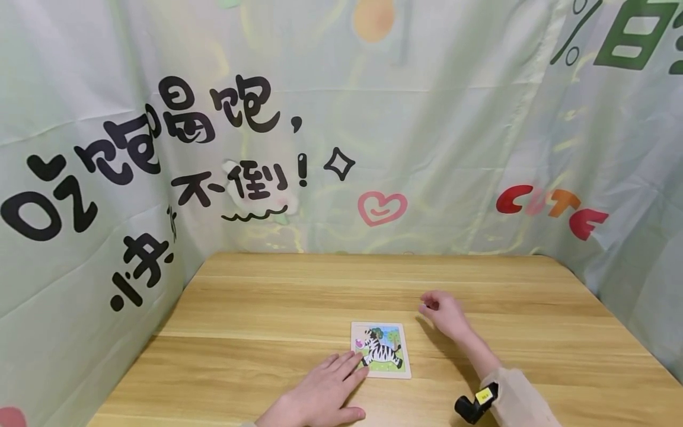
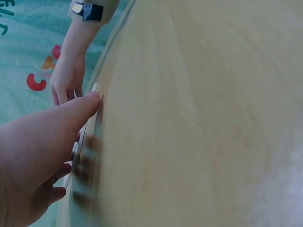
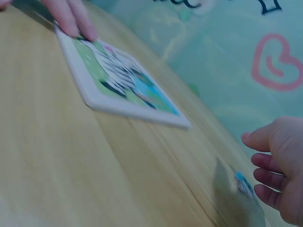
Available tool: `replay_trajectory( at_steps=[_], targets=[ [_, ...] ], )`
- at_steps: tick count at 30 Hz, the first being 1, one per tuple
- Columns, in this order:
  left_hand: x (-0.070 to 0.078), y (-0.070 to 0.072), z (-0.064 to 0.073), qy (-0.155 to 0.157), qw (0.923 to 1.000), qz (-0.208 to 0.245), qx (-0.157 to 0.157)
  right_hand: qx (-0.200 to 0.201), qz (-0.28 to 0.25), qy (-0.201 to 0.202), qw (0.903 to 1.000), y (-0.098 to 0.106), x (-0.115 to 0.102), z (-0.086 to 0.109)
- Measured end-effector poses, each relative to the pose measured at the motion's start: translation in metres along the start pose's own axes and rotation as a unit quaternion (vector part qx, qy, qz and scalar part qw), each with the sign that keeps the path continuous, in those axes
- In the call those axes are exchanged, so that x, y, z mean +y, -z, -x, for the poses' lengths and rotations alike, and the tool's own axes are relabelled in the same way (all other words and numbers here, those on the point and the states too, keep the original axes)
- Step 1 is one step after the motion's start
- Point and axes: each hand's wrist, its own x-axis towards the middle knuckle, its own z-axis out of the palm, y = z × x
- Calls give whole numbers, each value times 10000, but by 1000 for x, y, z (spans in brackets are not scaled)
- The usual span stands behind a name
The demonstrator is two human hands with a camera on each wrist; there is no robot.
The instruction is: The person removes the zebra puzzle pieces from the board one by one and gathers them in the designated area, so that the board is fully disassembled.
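Observation:
A square zebra jigsaw puzzle (image 1: 381,353) in a pale frame lies flat on the wooden table. My left hand (image 1: 325,388) is spread with straight fingers, its fingertips resting on the puzzle's near left corner. In the right wrist view those fingers (image 3: 75,19) overlap the frame's edge. Beyond the puzzle to the right, my right hand (image 1: 445,314) is low over the table, fingers loosely bent and thumb apart from them. Right by its fingertips shows a small blue and dark puzzle piece (image 3: 244,184), partly hidden by the fingers in the head view.
The wooden table (image 1: 256,296) reaches back to a printed cloth curtain (image 1: 453,130) that also rises along both sides. A black wrist camera (image 1: 476,404) with a yellow label is strapped at the right sleeve (image 1: 520,397).

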Motion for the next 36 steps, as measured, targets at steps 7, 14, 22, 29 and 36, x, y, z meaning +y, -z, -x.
replay_trajectory(
  at_steps=[7, 14, 22, 29, 36],
  targets=[
    [-1, -2, 0, -6, 10000, 21, 22, -78, -405, 172, 9990, -18, -26, 6],
    [-1, -1, -1, 28, 10000, 15, 51, -462, -773, 348, 9953, -34, -52, 15],
    [-1, -2, -1, -8, 9999, -87, 149, -988, -871, 718, 9887, -53, -68, 21],
    [0, 0, -1, 13, 9999, -25, 100, -1120, -733, 777, 9880, -65, -66, 21],
    [-1, 0, -2, -16, 9999, -48, 96, -1321, -450, 853, 9865, -61, -70, 21]
  ],
)
